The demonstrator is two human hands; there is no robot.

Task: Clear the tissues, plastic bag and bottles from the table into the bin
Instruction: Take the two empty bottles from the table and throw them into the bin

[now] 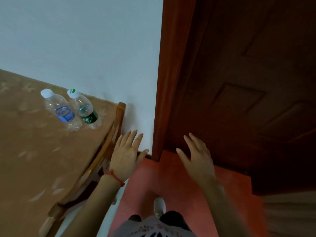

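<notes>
Two clear plastic water bottles stand side by side on a brown patterned bench (34, 151) at the left of the frame: a blue-labelled bottle (61, 111) with a white cap, and just to its right a green-labelled bottle (84, 109) with a white-and-green cap. Both are upright near the bench's far right corner, close to the pale wall (85, 40) behind. Lower centre, a person's left hand (125, 156), a red string bracelet (114, 177) at the wrist, is held out past the bench's wooden edge with its fingers (133, 137) straight and spread apart, holding nothing. The right hand (196, 154), to its right, is likewise empty, its fingers extended and slightly parted above the red floor (153, 182). A dark reddish-brown panelled door (248, 82) and its frame fill the right half of the view. At the bottom edge, one pale shoe (159, 207) shows on the floor. Neither hand touches either bottle; both are well apart from them. The picture is somewhat blurred.
</notes>
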